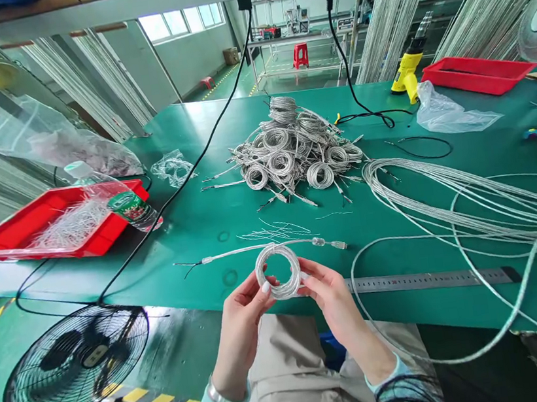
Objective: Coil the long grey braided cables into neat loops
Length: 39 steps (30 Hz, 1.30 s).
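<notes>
A coiled clear-jacketed cable (pixel 292 285) is held up over the table's near edge, gripped from both sides. My left hand (pixel 243 306) pinches its left side with thumb and fingers, and my right hand (pixel 328 285) pinches the right side. From the top of the coil one end runs left to bare dark wires, while the other runs right to a small bead and a plug (pixel 338 245). Behind it, thin white ties (pixel 277 231) lie loose on the green table (pixel 194 237). Farther back rises a pile of similar coiled cables (pixel 286 152).
Left stands a red tray (pixel 101 244) of white ties with a plastic bottle (pixel 133 209) leaning in it. Long uncoiled cables (pixel 496 197) spread rightward past a steel ruler (pixel 427 280). A yellow heat gun (pixel 406 74) and red bin (pixel 479 75) sit behind. A black fan (pixel 77 364) stands lower left.
</notes>
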Motion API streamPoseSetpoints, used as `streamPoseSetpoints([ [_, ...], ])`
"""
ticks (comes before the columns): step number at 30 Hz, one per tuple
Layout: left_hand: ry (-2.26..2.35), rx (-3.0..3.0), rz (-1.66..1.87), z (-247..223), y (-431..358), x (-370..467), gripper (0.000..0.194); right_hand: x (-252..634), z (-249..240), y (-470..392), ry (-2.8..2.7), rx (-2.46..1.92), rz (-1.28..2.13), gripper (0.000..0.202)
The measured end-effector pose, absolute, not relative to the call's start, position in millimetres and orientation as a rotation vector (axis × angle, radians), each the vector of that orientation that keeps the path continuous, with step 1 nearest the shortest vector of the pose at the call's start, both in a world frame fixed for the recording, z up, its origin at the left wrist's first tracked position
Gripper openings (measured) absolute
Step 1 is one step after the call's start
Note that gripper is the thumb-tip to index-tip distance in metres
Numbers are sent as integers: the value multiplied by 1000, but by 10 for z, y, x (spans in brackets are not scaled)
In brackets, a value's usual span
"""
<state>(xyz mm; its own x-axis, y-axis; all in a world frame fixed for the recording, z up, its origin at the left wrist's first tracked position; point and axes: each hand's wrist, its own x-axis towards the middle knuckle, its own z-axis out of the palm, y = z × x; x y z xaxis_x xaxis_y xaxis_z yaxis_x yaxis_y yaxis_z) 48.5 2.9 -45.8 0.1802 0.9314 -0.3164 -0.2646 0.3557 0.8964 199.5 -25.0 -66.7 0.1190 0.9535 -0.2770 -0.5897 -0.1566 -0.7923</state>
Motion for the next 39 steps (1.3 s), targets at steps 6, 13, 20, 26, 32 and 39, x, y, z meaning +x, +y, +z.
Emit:
streamPoseSetpoints([
  [6,1064,828,990,-484,13,461,46,1984,-705,-254,-470,-1011,1445,36],
  [13,1149,1254,1281,-606,-4,401,35,2008,-770,-327,-499,-1210,1228,33],
  [20,1044,2017,1460,-572,103,110,25,2115,-560,-530,-619,-1252,1071,25],
  [26,720,2409,1201,-599,266,-129,31,2268,-380,-549,-663,-1276,1066,24],
  [32,775,2098,1746,-609,273,150,33,2304,-370,-541,-629,-1281,1034,24],
  [39,917,1013,1637,-529,353,309,30,2231,-589,-562,-626,-1263,1172,24],
])
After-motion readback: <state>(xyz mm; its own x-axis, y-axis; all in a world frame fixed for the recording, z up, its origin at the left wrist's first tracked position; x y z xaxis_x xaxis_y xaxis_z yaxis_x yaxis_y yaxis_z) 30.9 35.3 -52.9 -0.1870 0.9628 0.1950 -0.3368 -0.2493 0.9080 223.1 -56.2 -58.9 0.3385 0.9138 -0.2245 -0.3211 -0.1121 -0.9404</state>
